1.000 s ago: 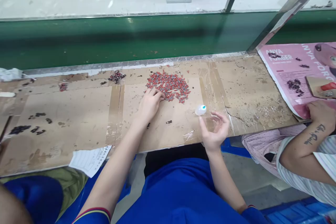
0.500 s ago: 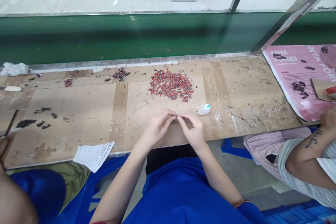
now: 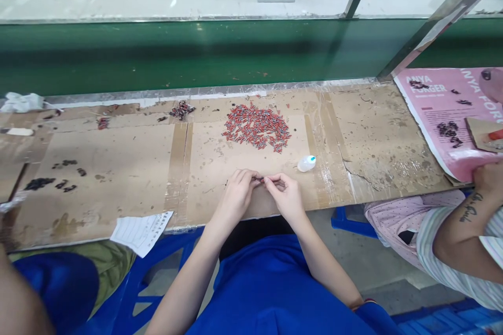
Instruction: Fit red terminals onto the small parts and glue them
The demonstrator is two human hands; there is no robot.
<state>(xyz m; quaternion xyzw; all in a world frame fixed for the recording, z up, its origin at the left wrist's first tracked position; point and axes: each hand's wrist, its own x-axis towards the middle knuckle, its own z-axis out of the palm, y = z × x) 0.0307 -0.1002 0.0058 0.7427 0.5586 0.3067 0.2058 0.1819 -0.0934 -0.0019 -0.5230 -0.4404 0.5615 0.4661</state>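
Both hands, left hand [image 3: 238,196] and right hand [image 3: 286,196], pinch one small red piece [image 3: 262,180] between them (the red pile [image 3: 257,127] just beyond looks barely dented).

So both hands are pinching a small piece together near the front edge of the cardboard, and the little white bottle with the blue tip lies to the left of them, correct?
Not quite. The bottle lies to the right of the hands, not the left, as the head view shows. The rest holds: left hand and right hand pinch a small piece together near the front edge of the cardboard.
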